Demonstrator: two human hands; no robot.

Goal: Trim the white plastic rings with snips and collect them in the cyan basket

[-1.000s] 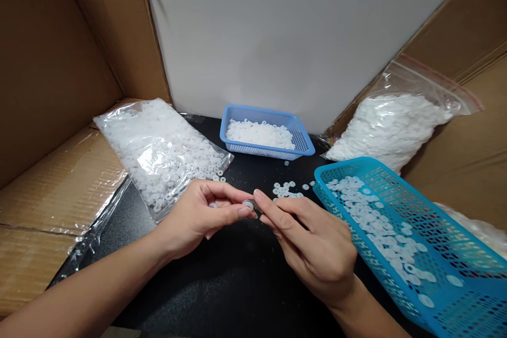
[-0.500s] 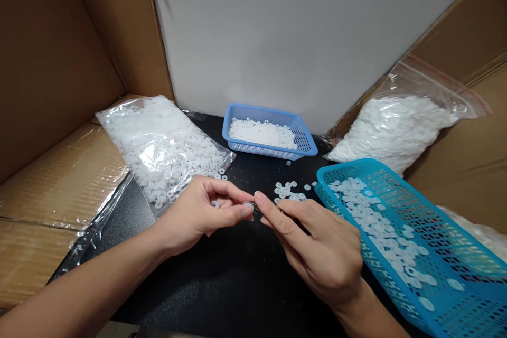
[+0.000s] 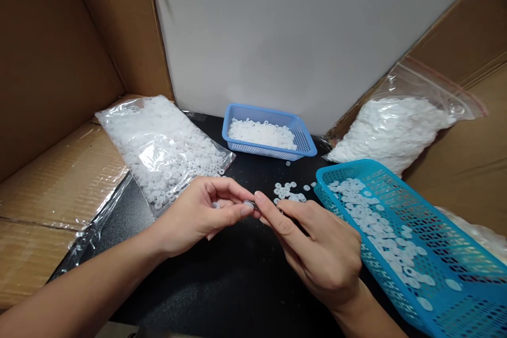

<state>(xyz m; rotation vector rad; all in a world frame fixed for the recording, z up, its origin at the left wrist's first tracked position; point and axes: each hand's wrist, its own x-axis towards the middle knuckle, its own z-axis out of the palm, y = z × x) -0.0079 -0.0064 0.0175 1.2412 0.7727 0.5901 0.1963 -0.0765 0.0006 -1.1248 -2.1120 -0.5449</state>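
My left hand (image 3: 200, 217) pinches a small white plastic ring (image 3: 249, 204) between thumb and forefinger over the black table (image 3: 222, 285); another ring shows inside its curled fingers. My right hand (image 3: 317, 245) meets it from the right, fingers closed, its forefinger tip touching the ring, gripping a thin dark piece I cannot make out. A few loose white rings (image 3: 288, 190) lie on the table just beyond the fingertips.
A teal basket (image 3: 455, 296) of flat white rings sits at the right. A small blue basket (image 3: 304, 140) of white parts stands at the back. Clear bags of white rings lie at left (image 3: 158, 148) and right (image 3: 396, 127). Cardboard walls (image 3: 59, 63) enclose the space.
Both hands stay joined at the ring; they shifted only slightly. The view itself moved a little.
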